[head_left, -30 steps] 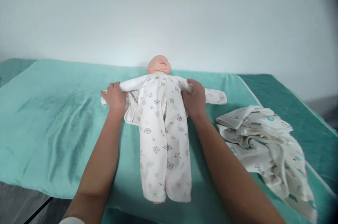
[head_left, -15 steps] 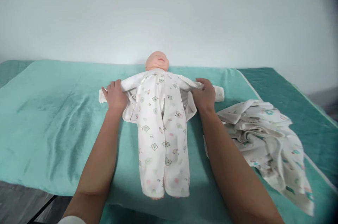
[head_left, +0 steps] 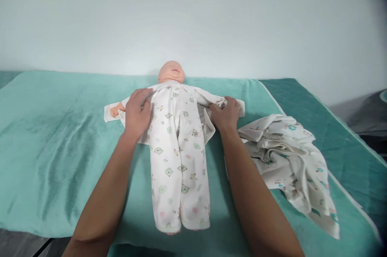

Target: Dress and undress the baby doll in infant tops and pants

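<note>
A baby doll (head_left: 171,72) lies on its back, head toward the wall, with both arms out sideways. White baby clothes (head_left: 178,128) with small animal prints cover its body and legs, and the toes peek out below the hems. My left hand (head_left: 138,111) is curled over the upper sleeve by the doll's side, thumb toward the chest. Beyond it, the doll's bare hand (head_left: 115,110) lies over a flat white sleeve end (head_left: 109,113). My right hand (head_left: 226,115) grips the other sleeve (head_left: 208,96), near an open shirt flap (head_left: 208,128); its fingertips are partly hidden in the cloth.
A crumpled white printed cloth (head_left: 290,156) lies to the right, beside my right forearm. Everything rests on a light green sheet (head_left: 60,136), with darker green padding (head_left: 326,120) at the right. A pale wall (head_left: 193,15) rises behind the doll's head.
My left hand has moved inward from the sleeve's outer part toward the shoulder, uncovering the doll's hand. My right hand stays at the other sleeve. The whole view has shifted slightly.
</note>
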The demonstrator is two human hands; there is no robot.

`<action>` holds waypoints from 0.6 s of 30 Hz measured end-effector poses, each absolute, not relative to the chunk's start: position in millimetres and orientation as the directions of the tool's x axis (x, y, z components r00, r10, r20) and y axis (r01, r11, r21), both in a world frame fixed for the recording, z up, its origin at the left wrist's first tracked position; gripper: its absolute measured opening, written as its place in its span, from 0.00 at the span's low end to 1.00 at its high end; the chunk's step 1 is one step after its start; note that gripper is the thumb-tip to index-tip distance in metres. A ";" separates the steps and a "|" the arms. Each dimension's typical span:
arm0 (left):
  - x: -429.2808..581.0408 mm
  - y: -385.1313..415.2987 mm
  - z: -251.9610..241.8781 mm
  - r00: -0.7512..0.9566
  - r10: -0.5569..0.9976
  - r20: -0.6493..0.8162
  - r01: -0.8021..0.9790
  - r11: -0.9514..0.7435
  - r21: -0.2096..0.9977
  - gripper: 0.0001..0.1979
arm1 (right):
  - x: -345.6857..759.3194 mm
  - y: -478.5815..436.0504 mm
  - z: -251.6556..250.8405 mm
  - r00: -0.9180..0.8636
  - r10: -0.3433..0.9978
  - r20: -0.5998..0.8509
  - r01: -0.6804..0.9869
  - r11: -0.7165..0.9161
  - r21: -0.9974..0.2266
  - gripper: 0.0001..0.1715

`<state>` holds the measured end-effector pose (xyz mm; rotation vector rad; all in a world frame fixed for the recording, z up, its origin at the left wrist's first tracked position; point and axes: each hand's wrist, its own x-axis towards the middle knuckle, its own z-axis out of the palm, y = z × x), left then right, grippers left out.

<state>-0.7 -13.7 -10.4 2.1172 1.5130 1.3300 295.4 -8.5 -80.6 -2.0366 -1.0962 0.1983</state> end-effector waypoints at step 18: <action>172.6 58.7 33.2 0.618 0.738 -0.271 0.742 -0.661 -0.108 0.16 | 285.9 -8.8 -64.5 0.603 0.785 0.140 0.632 -0.363 -0.685 0.31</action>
